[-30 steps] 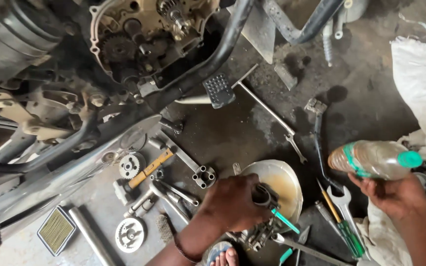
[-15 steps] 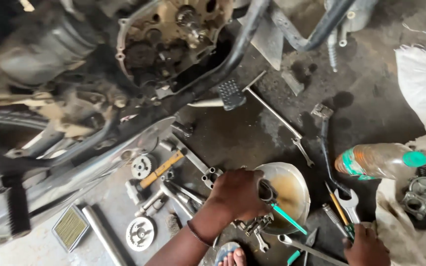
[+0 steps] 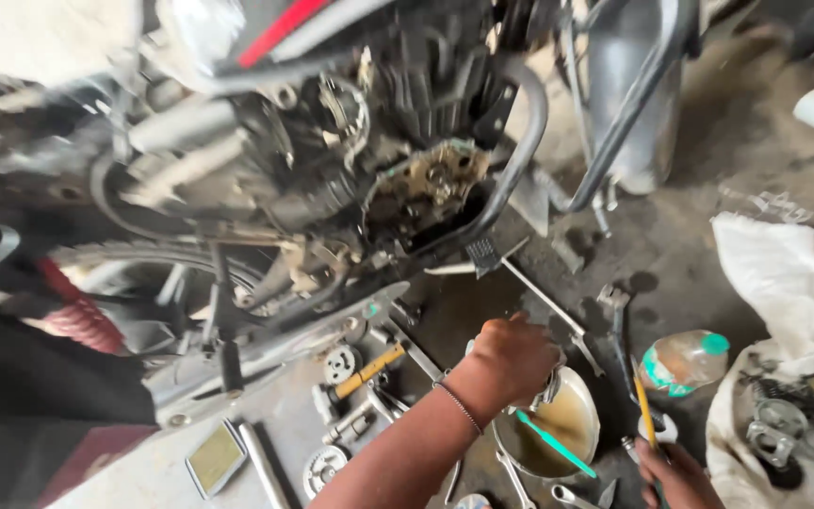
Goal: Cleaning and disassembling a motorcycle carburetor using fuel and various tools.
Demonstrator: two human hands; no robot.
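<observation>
My left hand (image 3: 511, 363) is closed around a small metal part (image 3: 548, 386), held just over the rim of a metal bowl (image 3: 588, 396) of brown oily liquid. A teal-handled tool (image 3: 553, 443) lies in the bowl. At the bottom edge my right hand (image 3: 675, 476) is down among the tools on the floor. Its fingers touch the lower end of a yellow screwdriver (image 3: 643, 405) beside a spanner. The hand is partly cut off, so its grip is unclear. A plastic bottle with a teal cap (image 3: 685, 363) lies on the floor just above that hand.
A motorcycle with its engine case open (image 3: 426, 188) fills the upper left, its footpeg (image 3: 482, 253) sticking out above the bowl. Gears (image 3: 339, 363), a wooden-handled tool (image 3: 369, 369), a flat mesh filter (image 3: 214, 457) and several spanners lie left of my arm. A white sack (image 3: 793, 273) holds parts at right.
My right hand set the bottle on the floor and dropped to the tools at the bottom right. The view tilted up toward the engine. My left hand stayed at the bowl.
</observation>
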